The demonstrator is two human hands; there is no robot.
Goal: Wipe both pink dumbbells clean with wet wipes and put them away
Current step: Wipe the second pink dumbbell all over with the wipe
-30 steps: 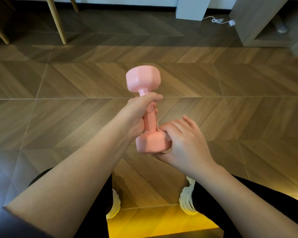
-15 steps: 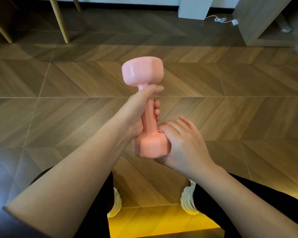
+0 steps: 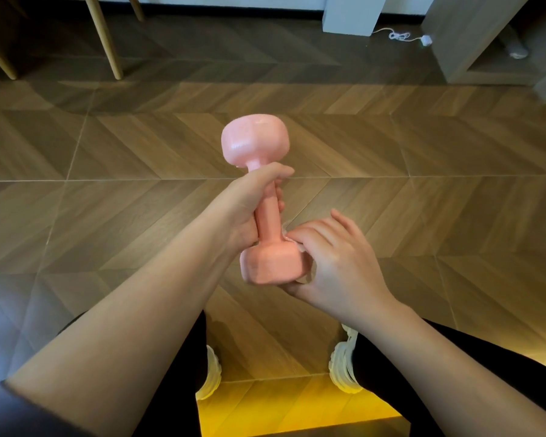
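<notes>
A pink dumbbell (image 3: 267, 212) stands nearly upright in the air above the floor. My left hand (image 3: 249, 203) grips its handle from the left, thumb over the top of the handle. My right hand (image 3: 334, 263) cups the right side of the lower head and presses a white wet wipe (image 3: 303, 247) against it; only thin edges of the wipe show between fingers and dumbbell. The upper head looks glossy. One dumbbell is in view.
A wooden chevron floor (image 3: 108, 184) lies below. Light wooden furniture legs (image 3: 106, 36) stand at the far left, a white post (image 3: 353, 14) and a white cable (image 3: 401, 36) at the back, a grey cabinet (image 3: 473, 42) at the far right. My white shoes (image 3: 344, 370) show below.
The dumbbell has turned a little in my left hand and its top head tilted slightly left. My right hand has shifted on the lower head, fingers spreading more over its right side.
</notes>
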